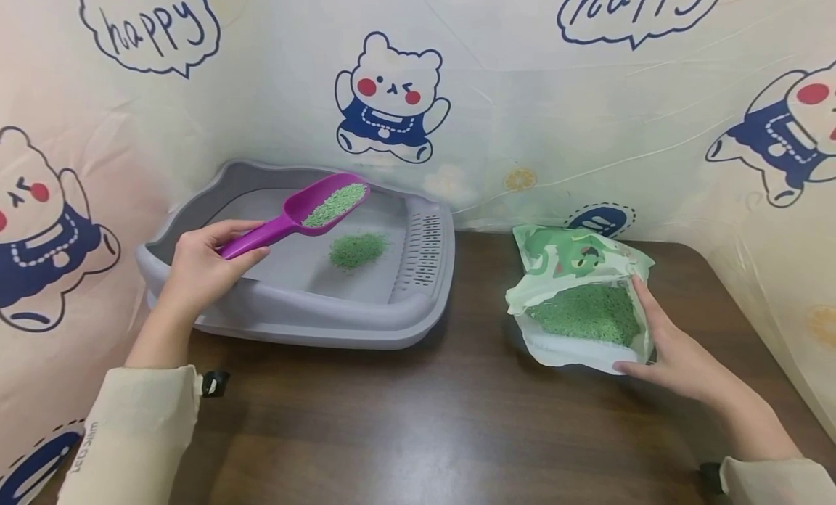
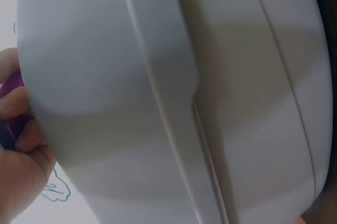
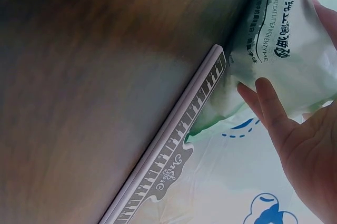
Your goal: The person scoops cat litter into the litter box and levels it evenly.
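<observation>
My left hand (image 1: 207, 262) grips the handle of a purple litter scoop (image 1: 261, 234), holding it over the near left part of a grey litter tray (image 1: 326, 318). Pale green litter pellets (image 1: 336, 206) lie in the scoop's bowl. A small pile of green litter (image 1: 357, 249) sits on the tray floor. In the left wrist view, curled fingers (image 2: 16, 103) show round the purple handle beside the tray's wall. On the right, my right hand (image 1: 679, 352) rests against an opened bag of cat litter (image 1: 568, 255), its fingers straight and spread along the side, thumb at the front edge.
Both tray and bag stand on a dark brown wooden table (image 1: 405, 418). A slotted ledge (image 1: 421, 251) runs along the tray's right side. A printed cloth (image 1: 496, 106) hangs close behind. In the right wrist view, a piano-key patterned strip (image 3: 174, 139) shows near the bag.
</observation>
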`<state>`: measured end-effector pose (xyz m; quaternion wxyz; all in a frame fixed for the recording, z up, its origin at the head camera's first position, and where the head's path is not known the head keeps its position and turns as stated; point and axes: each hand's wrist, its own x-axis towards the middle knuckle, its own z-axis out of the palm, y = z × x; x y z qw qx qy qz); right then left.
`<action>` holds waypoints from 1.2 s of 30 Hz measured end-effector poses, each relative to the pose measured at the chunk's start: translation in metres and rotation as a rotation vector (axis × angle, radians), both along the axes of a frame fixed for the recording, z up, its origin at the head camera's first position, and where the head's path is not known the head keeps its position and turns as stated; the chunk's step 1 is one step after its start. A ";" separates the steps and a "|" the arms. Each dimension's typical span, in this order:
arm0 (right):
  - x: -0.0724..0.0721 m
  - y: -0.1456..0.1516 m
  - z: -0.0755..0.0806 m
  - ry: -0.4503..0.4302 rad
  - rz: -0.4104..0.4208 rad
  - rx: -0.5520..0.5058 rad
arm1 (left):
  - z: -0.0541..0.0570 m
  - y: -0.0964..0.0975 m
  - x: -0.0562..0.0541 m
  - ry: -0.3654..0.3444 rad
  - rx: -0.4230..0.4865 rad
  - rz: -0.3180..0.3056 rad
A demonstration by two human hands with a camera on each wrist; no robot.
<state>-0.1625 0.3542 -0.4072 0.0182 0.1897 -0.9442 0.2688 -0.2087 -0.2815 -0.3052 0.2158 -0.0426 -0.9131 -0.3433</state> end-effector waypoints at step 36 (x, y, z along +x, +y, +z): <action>0.000 0.000 0.001 -0.005 -0.016 0.037 | 0.004 -0.014 -0.022 -0.211 -0.230 -0.064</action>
